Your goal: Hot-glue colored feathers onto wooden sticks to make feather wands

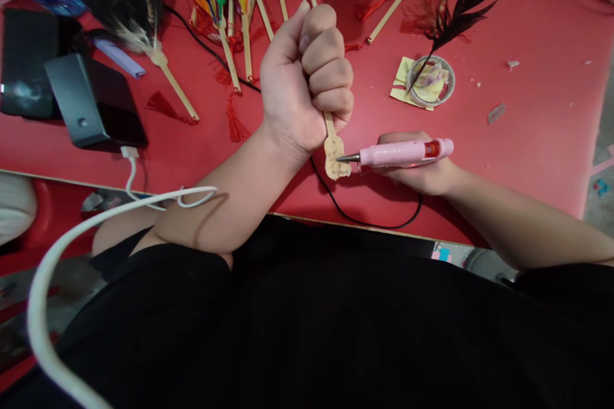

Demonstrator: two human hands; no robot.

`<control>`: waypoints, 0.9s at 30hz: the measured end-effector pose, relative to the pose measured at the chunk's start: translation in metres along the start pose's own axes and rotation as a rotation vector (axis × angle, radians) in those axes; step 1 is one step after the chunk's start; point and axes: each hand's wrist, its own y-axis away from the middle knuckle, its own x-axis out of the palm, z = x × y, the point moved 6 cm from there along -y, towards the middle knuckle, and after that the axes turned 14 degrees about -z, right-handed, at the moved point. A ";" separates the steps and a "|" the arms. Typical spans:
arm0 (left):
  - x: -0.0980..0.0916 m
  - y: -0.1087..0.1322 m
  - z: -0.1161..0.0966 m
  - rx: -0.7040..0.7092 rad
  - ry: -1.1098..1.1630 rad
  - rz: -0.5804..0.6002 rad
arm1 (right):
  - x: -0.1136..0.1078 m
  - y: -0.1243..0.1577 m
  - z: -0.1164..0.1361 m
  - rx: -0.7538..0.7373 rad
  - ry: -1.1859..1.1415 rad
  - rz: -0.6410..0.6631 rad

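Closed in a fist, my left hand [311, 77] grips the handle of a small wooden fan-shaped stick [337, 160], whose flat scalloped end sticks out below the fist. Brownish marks show on that flat end. My right hand [417, 169] is wrapped around a pink hot glue gun [396, 153] with a metal nozzle. The nozzle tip lies over or against the flat end of the stick; I cannot tell whether it touches. A black cord runs from near the right hand across the table edge. The right fingers are partly hidden behind the glue gun.
Feathered sticks with red tassels [237, 118] lie at the back left. A round dish [451, 80] on yellow paper holds a black feather [460, 13]. A razor blade [496, 114] lies to the right. A grey box [98, 105] with a white cable [67, 236] is at left.
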 end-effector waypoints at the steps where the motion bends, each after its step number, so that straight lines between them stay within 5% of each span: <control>1: -0.001 0.001 0.001 -0.022 -0.014 -0.017 | -0.001 0.000 0.000 -0.009 0.001 0.015; 6: 0.001 0.005 0.000 -0.098 0.042 0.025 | -0.002 0.001 -0.001 0.003 -0.001 0.074; 11: 0.013 0.009 0.000 -0.147 0.109 0.124 | -0.003 0.000 -0.003 0.020 -0.089 -0.024; 15: 0.018 0.014 0.006 -0.184 0.093 0.064 | -0.006 -0.001 -0.009 0.094 -0.110 -0.117; 27: 0.011 0.007 0.015 -0.147 -0.123 -0.075 | -0.007 -0.006 0.001 0.034 0.060 -0.085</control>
